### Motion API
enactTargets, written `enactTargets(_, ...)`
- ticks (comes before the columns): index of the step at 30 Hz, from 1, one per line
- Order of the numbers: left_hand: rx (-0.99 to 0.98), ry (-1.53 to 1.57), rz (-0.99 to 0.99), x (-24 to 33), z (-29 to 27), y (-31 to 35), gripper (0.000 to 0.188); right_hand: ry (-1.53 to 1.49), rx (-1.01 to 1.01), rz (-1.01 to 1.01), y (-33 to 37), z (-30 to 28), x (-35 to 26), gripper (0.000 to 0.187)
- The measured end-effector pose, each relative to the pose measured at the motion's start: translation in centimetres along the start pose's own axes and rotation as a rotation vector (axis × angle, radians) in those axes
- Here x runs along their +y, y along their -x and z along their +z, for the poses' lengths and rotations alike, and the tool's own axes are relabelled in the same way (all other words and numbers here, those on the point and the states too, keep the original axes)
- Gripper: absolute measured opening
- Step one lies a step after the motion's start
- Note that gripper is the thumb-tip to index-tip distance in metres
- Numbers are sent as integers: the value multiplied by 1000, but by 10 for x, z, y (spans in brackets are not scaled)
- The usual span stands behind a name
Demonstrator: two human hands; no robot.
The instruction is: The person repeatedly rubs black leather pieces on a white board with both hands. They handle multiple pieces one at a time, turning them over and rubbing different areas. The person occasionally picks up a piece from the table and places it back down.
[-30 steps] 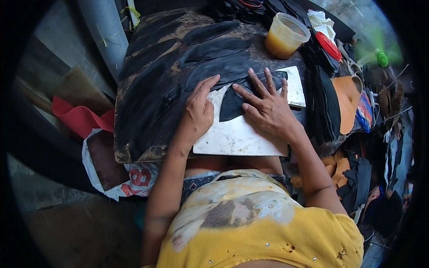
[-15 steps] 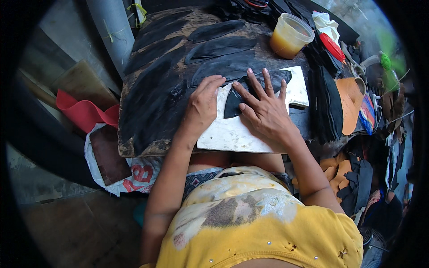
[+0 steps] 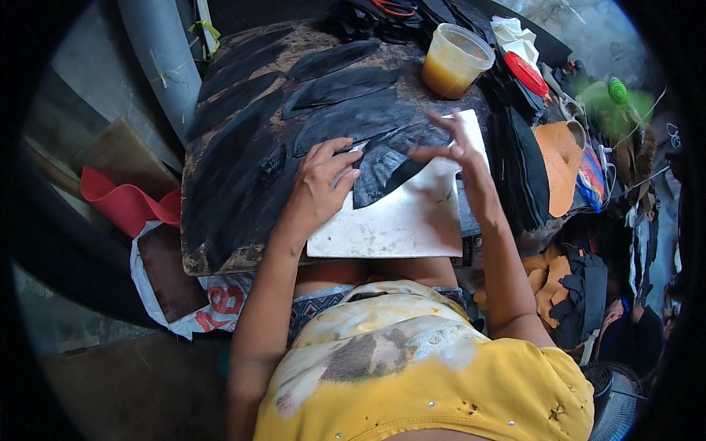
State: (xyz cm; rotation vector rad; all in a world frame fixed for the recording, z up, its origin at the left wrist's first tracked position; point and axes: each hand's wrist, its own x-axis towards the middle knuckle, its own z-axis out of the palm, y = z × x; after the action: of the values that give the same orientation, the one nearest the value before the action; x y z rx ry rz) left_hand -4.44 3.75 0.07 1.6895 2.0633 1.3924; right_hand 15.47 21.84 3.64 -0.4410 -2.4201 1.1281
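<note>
black piece (image 3: 382, 167) flat on white board (image 3: 397, 220), long axis slanting, narrow end toward board's far-right corner | left hand (image 3: 320, 184) on its left edge, fingers curled, pressing | right hand (image 3: 460, 154) blurred above its right end, fingers spread, holding nothing | tub (image 3: 454, 60) beyond board on counter (image 3: 220, 242)
</note>
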Motion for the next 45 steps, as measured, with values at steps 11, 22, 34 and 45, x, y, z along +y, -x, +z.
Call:
enactTargets(11, -119, -35, -68, 5, -4, -14, 35, 1061, -56, 142, 21, 14, 5, 69)
enactTargets(22, -142, 74, -99, 5, 3, -29, 21, 1098, 10, 332, -26, -19, 49, 63)
enactTargets(34, -128, 57, -144, 0, 12, -34, 13, 1132, -40, 226, -1, -17, 29, 51)
enactTargets(45, -21, 216, -266, 0, 7, -44, 13, 1138, 46, 162, -12, -1, 28, 52)
